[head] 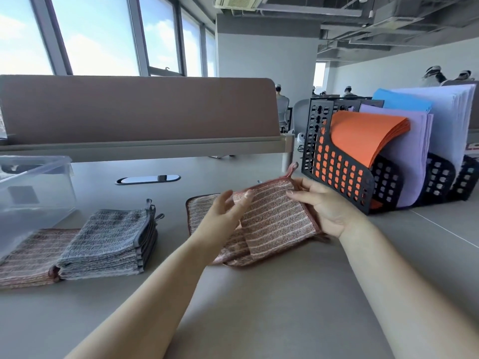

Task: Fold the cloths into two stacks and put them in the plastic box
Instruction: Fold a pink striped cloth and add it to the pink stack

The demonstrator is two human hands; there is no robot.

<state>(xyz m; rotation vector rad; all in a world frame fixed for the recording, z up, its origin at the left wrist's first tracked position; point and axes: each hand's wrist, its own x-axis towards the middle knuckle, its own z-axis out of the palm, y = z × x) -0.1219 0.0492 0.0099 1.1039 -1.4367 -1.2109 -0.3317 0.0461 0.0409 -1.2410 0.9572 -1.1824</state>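
Note:
A pink striped cloth (274,218) is lifted a little above the desk, folded over. My right hand (324,206) grips its right edge, thumb on top. My left hand (228,211) touches its left edge with straight, relaxed fingers. Beneath it lies another pink cloth (204,206), spread flat. A stack of folded grey cloths (111,242) sits to the left, partly on top of a folded pink stack (28,257). The clear plastic box (33,193) stands at the far left, and I see nothing inside it.
A black perforated file rack (344,177) with orange, purple and blue paper stands close to my right hand. A brown desk divider (140,110) runs along the back. A cable slot (147,179) is set into the desk. People sit far off at the right.

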